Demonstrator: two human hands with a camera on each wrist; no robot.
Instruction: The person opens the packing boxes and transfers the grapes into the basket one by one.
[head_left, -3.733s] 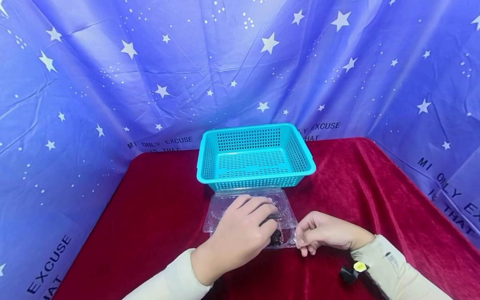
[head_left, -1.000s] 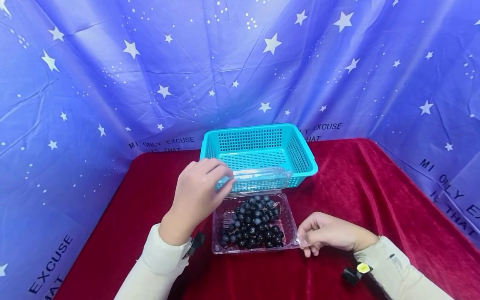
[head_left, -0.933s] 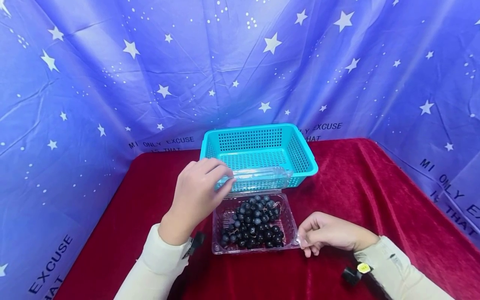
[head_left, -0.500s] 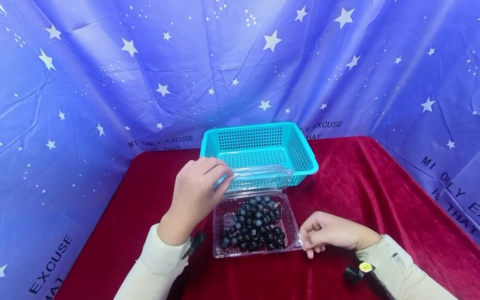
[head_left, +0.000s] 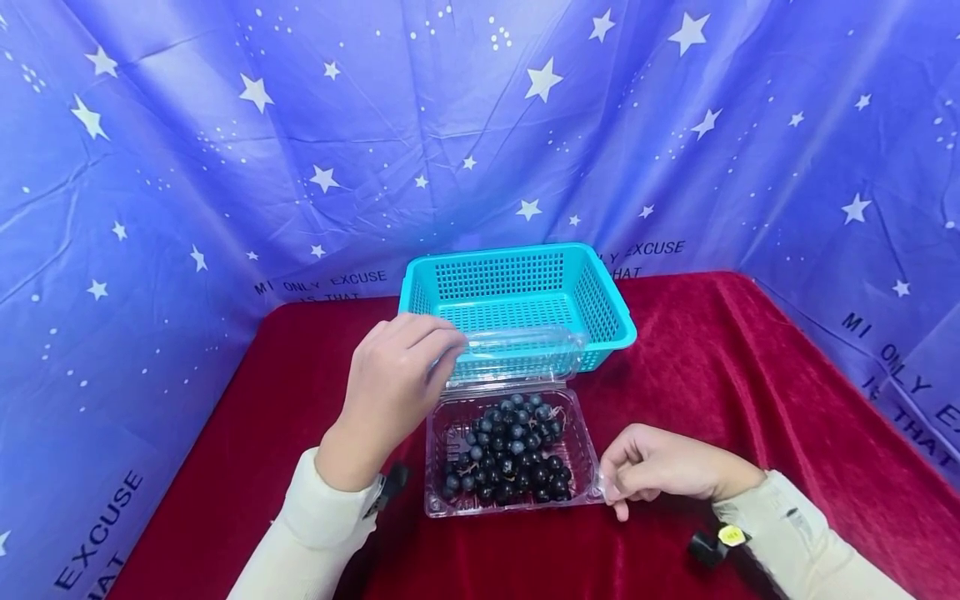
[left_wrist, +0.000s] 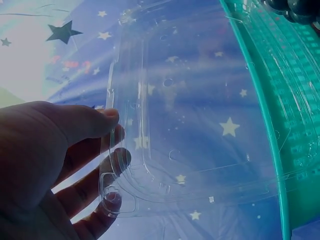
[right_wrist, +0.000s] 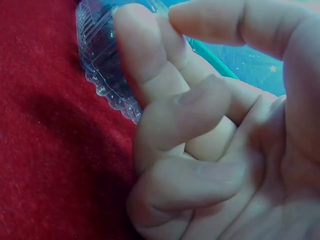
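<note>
In the head view, a clear plastic clamshell box stands on the red cloth, holding dark grapes on thin stems. Its transparent lid is hinged up at the back and tilts in front of the basket. My left hand pinches the lid's left edge between thumb and fingers. The left wrist view shows the thumb on one face of the lid and fingertips behind it. My right hand pinches the box's front right corner, with its other fingers curled in the right wrist view.
Right behind the box sits a turquoise slotted basket, overlapped by the lid. Red velvet cloth covers the table. A blue star-printed curtain hangs around the back and sides.
Since the oldest frame, my left hand has moved from over the box up and back, swinging the lid up and uncovering the grapes. Over the last second, both hands stay nearly still.
</note>
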